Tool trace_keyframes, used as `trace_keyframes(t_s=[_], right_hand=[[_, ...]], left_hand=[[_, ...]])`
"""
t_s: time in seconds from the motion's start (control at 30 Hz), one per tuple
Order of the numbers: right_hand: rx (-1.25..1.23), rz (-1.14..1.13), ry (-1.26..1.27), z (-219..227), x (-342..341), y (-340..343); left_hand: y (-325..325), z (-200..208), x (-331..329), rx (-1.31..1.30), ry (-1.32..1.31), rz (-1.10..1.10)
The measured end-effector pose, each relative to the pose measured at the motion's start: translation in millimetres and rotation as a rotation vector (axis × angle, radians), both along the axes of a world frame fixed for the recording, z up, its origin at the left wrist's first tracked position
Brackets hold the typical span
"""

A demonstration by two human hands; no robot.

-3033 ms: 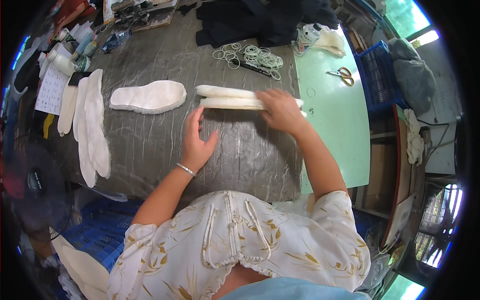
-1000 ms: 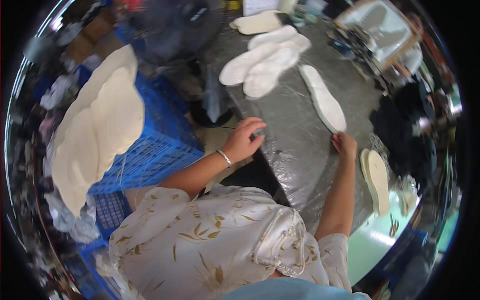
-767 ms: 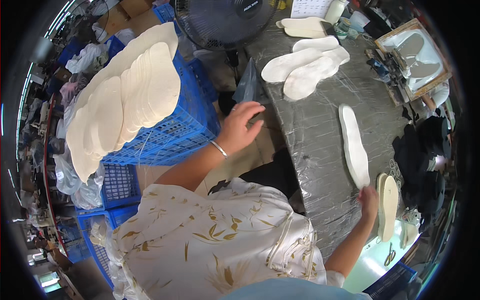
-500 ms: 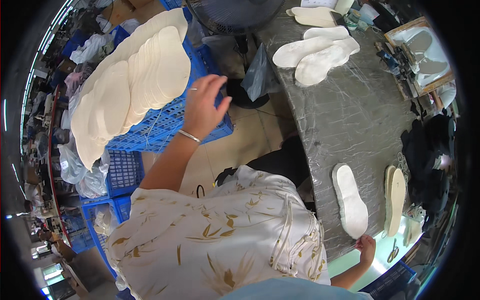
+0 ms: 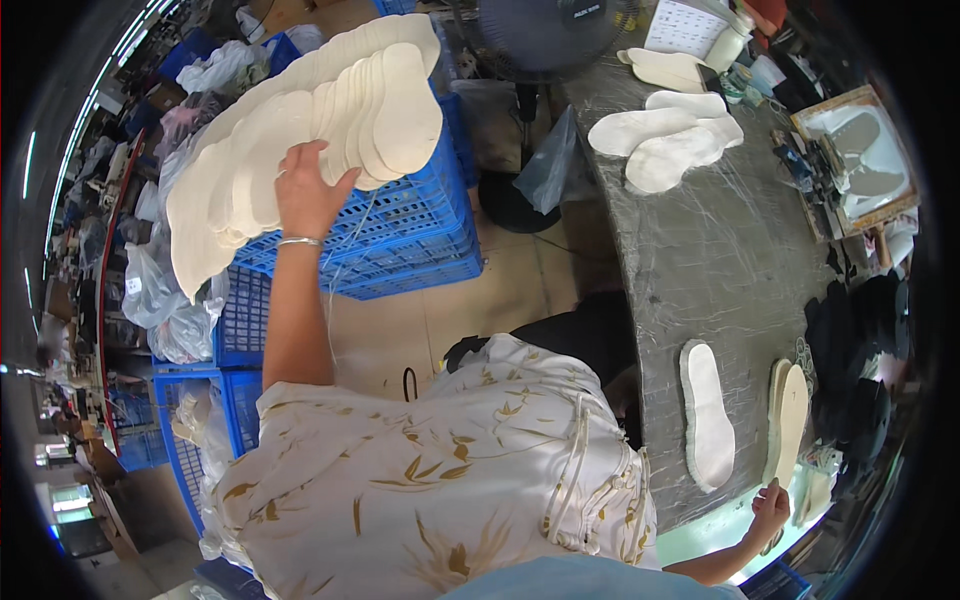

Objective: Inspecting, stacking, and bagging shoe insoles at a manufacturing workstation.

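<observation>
A long fanned row of cream insoles [image 5: 258,150] lies across the top of a blue plastic crate [image 5: 400,235]. My left hand [image 5: 308,195] is over the near edge of this row, fingertips against the insoles, thumb held apart. On the grey-covered table [image 5: 690,280] at right lies a single white, thick-edged insole [image 5: 708,415]. Beside it is a small stack of tan insoles [image 5: 788,415]. My right hand [image 5: 768,512] has its fingertips pinched at the stack's lower end; how many layers are between them is hidden.
More white insoles [image 5: 675,145] lie at the table's far end. A black fan [image 5: 545,35] stands between crate and table. A wooden-framed screen [image 5: 860,160] is at the far right, dark cloth pieces [image 5: 850,330] along the right edge. Bagged goods [image 5: 155,290] fill the left.
My left hand has moved left from the open space beside the crate onto the insole row. My right hand has shifted right, from the white insole's end to the tan stack. The view has turned slightly.
</observation>
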State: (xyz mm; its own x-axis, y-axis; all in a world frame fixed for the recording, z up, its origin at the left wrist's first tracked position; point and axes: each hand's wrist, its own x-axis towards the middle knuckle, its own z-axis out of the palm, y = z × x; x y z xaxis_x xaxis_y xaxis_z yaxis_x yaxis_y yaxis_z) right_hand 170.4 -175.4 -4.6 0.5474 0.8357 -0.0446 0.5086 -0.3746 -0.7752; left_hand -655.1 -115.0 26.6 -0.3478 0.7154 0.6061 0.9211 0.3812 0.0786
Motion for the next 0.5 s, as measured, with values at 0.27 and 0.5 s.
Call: trace_keyframes(t_s=[0.27, 0.5], right_hand=[[-0.002, 0.142, -0.011, 21, -33, 46], [0.035, 0.16, -0.011, 20, -45, 55]], left_hand=[[-72, 30, -40, -0.298, -0.071, 0.139], [-56, 59, -89, 0.105, 0.026, -0.059]])
